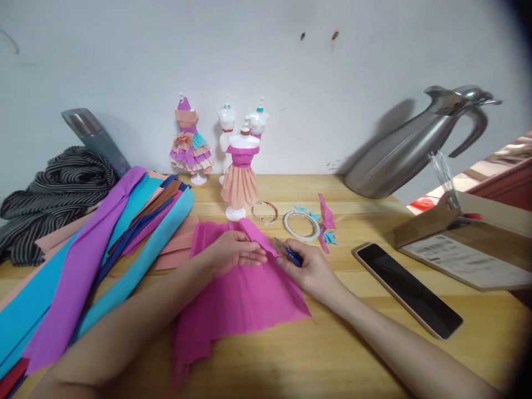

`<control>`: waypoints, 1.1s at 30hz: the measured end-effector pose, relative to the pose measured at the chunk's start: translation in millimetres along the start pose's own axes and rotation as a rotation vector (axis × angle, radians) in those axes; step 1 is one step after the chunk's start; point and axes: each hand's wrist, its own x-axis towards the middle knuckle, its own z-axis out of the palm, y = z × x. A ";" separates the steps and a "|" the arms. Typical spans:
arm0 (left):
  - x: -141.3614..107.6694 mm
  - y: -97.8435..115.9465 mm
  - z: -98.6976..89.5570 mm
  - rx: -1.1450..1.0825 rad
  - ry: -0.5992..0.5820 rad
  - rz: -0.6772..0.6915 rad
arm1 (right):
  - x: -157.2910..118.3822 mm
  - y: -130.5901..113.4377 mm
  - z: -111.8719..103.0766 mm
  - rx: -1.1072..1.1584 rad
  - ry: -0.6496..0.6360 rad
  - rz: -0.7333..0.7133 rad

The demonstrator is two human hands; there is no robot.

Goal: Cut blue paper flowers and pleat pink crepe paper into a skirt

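Observation:
A sheet of magenta crepe paper [249, 299] lies on the table, its top part folded over and raised. My left hand [235, 252] is closed, pinching that folded part. In my right hand [310, 269] is a pair of small scissors [293, 256] with blue handles, the blades pointing left beside the paper's fold. My right fingertips are at the paper's edge; whether they also grip it I cannot tell. Just behind stands a small white mannequin [243, 160] dressed in a magenta top and a peach pleated skirt.
Rolls of tape [302, 226] and magenta and teal scraps [327, 216] lie beyond my right hand. Coloured crepe strips [120, 277] spread across the left. On the right are a phone [409, 291], a cardboard box [469, 249] and a metal jug [399, 147]. More mannequins [191, 141] stand behind.

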 end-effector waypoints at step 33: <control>3.4 1.7 -1.0 -0.219 0.233 0.194 | 2.9 15.4 5.4 -0.071 0.030 0.000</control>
